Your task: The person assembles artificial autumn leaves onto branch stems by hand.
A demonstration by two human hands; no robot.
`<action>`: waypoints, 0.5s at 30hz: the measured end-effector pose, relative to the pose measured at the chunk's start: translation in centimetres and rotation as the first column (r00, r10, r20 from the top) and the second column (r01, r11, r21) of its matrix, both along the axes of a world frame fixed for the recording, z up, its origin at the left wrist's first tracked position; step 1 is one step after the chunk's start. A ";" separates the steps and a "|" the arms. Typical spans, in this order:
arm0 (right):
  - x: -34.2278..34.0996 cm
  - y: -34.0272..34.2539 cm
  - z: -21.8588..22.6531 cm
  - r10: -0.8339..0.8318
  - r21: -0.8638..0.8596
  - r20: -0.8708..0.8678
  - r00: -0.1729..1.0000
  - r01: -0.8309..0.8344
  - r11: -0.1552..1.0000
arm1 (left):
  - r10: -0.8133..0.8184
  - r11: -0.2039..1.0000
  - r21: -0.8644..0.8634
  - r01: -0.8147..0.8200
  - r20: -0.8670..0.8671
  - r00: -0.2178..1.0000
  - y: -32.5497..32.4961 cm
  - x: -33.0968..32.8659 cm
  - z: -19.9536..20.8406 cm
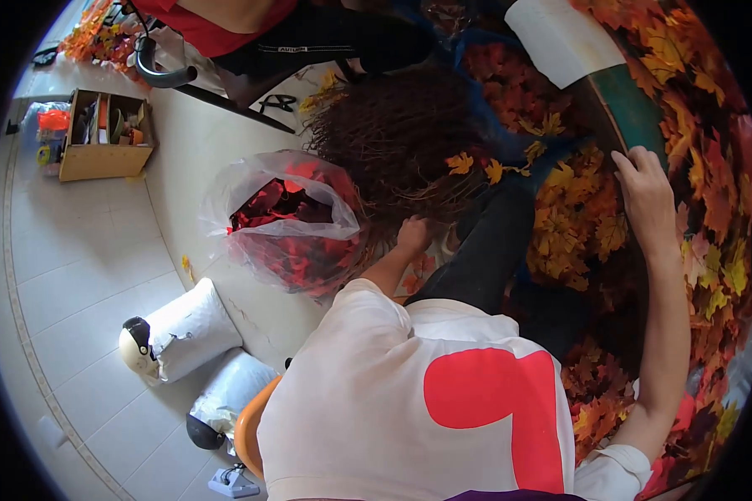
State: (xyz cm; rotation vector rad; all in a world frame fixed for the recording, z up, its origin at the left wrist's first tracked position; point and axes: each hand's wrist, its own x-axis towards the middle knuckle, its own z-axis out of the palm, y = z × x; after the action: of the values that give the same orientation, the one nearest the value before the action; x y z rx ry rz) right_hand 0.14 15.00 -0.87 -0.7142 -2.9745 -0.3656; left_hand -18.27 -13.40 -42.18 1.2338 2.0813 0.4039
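The dark brown stem bundle (393, 125) lies on the pale floor in front of the seated person and serves as the reference for all positions, with directions as seen in the head view. The left hand (414, 235) is at the near edge of the bundle, fingers curled in at the loose stem ends; whether they are clamped on a stem cannot be told. The right hand (648, 184) is well to the right of the bundle, at the edge of a green surface (631, 108), with thumb and fingers bent; whether they meet or grip anything cannot be determined. A sprig of yellow-orange leaves (459, 164) lies over the bundle's right side. Further right of the bundle is a heap of orange and yellow leaves (572, 209). Immediately left of the bundle and toward the person stands an open clear plastic bag (288, 255) containing red pieces (263, 204). Beyond the bundle, a co-worker in dark trousers (334, 42) is positioned. A wooden box (104, 163) stands well to the bundle's left.
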 end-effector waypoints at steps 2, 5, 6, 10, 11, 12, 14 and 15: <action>-0.1 0.4 -1.2 0.012 0.023 -0.065 0.998 -0.010 1.000 | 0.056 0.992 -0.106 -0.066 -0.091 0.994 -1.0 -0.4 0.8; -0.3 1.2 -2.7 -0.011 -0.003 -0.325 0.945 0.011 1.000 | -0.013 0.976 -0.207 -0.068 -0.364 0.931 -2.1 -2.6 -0.1; -0.1 1.4 -3.1 -0.025 -0.006 -0.315 0.949 0.024 1.000 | -0.117 0.975 -0.221 -0.003 -0.525 0.843 -2.0 -3.4 -0.7; -0.2 1.7 -4.1 -0.069 -0.016 -0.373 0.925 0.067 0.998 | -0.090 0.970 -0.245 -0.006 -0.377 0.922 -0.3 -6.3 -1.9; -0.2 1.6 -4.0 -0.077 -0.028 -0.384 0.920 0.071 0.997 | -0.193 0.958 -0.258 0.124 -0.264 0.945 0.6 -6.7 -2.1; -0.1 1.7 -4.1 -0.094 -0.028 -0.375 0.922 0.090 0.996 | -0.296 0.933 -0.255 0.253 -0.148 0.944 1.6 -6.7 -2.5; -0.4 1.9 -4.1 -0.068 -0.037 -0.395 0.916 0.058 0.998 | -0.326 0.927 -0.258 0.272 -0.193 0.926 3.1 -5.9 -4.9; -0.4 2.0 -4.1 -0.083 -0.036 -0.391 0.917 0.074 0.997 | -0.342 0.925 -0.259 0.279 -0.243 0.908 3.7 -5.3 -6.0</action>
State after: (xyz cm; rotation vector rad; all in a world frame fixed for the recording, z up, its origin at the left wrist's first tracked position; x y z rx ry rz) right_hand -0.29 16.97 -4.95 -0.8027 -2.5790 -0.1691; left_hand -23.52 -9.69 -48.20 1.5275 2.0405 -0.1577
